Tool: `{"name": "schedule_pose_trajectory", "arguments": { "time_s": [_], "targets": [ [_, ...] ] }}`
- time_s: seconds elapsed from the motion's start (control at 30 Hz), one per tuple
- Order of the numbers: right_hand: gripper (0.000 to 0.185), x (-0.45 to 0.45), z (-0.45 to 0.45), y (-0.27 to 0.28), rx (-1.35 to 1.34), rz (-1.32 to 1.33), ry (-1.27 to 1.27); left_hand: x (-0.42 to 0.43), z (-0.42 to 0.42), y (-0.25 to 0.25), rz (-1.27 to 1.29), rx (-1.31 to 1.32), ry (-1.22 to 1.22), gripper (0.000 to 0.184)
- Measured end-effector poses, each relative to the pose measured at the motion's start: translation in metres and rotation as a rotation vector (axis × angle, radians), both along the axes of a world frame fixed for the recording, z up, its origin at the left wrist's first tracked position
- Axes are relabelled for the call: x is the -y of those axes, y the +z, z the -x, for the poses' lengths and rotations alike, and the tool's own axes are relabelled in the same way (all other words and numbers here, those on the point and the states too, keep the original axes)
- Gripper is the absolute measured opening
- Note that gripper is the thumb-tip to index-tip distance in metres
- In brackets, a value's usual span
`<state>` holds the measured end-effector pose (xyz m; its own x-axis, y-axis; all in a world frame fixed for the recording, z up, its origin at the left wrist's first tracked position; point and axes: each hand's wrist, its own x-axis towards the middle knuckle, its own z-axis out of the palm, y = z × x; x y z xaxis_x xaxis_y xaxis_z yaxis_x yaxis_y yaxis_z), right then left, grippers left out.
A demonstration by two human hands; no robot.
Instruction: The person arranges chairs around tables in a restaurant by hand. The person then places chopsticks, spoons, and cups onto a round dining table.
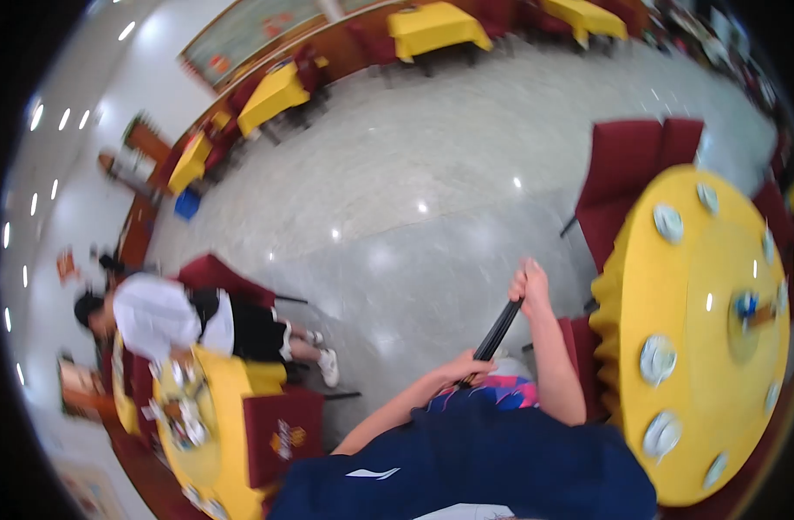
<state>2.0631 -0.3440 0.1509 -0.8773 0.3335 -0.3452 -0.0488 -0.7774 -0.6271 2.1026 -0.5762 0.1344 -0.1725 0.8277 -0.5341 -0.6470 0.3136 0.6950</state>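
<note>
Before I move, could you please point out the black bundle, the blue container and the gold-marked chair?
Black bundle point(497, 331): head view, middle of its length.
Blue container point(187, 206): head view, its side.
Gold-marked chair point(286, 438): head view, emblem on its backrest.

And here we are in a dark navy short-sleeved top point(466, 464), a slim white mark point(373, 474) streaking across it and a larger white patch point(471, 512) lower in view. Beyond the hem, we're flashing a pink-and-blue patterned garment point(510, 392)!
</note>
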Motion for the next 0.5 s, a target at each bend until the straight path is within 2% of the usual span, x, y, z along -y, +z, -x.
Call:
{"name": "schedule_pose_trajectory", "arguments": {
  "time_s": [0.07,0.13,0.23,0.37,0.5],
  "targets": [
    [0.024,-0.033,0.008,0.024,-0.006,-0.042,-0.069,-0.036,0.017,0.019,0.108,-0.125,-0.007,0.023],
    [0.022,-0.063,-0.006,0.035,-0.014,-0.023,-0.182,-0.062,0.037,0.006,0.173,-0.160,-0.062,0.029],
    [0.020,-0.105,-0.039,0.024,-0.047,0.030,-0.388,-0.095,0.055,0.015,0.103,0.036,-0.164,0.055],
    [0.020,-0.129,-0.085,0.009,-0.054,0.068,-0.680,-0.131,0.070,0.003,0.146,0.141,-0.258,0.050],
    [0.021,-0.149,-0.127,-0.005,-0.043,0.050,-0.996,-0.173,0.085,-0.025,0.286,0.259,-0.169,0.039]
  ]
}}
